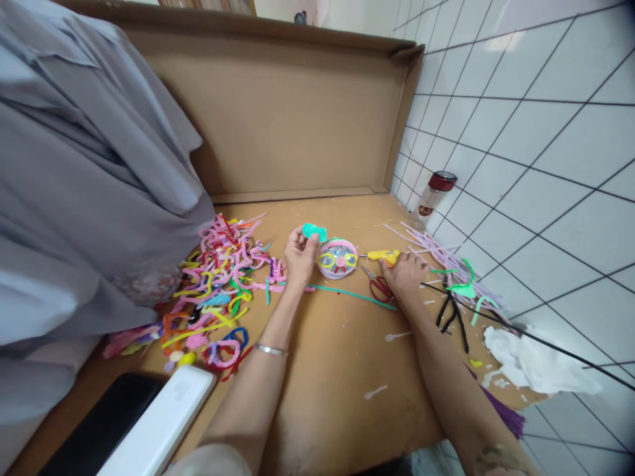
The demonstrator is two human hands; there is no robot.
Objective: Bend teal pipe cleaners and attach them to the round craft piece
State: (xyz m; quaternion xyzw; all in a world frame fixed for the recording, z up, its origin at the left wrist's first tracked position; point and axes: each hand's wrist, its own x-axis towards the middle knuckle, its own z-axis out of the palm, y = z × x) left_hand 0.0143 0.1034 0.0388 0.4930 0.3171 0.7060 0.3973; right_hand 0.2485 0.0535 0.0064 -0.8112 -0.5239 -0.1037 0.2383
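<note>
Between thumb and fingers, my left hand (300, 256) pinches a small teal fuzzy piece (314, 231). Just right of it lies a round face-like craft (337, 258) with a pink rim, yellow eye rings and a pink nose. My right hand (405, 272) rests over the handle end of a yellow hot glue gun (381, 256), whose nozzle points left at the craft. How firmly its fingers close round the gun is hard to see. Red-handled scissors (380, 288) lie beside that hand. A teal pipe cleaner (354, 295) stretches across the table below the craft.
Tangled coloured pipe cleaners (223, 264) heap at the left, near a white power bank (161, 420) and a black phone (102, 423). Lilac stems (436, 254), a red-lidded jar (434, 195), white tissue (533, 360) and a black cord (540, 337) are at the right. Cardboard (297, 119) stands behind.
</note>
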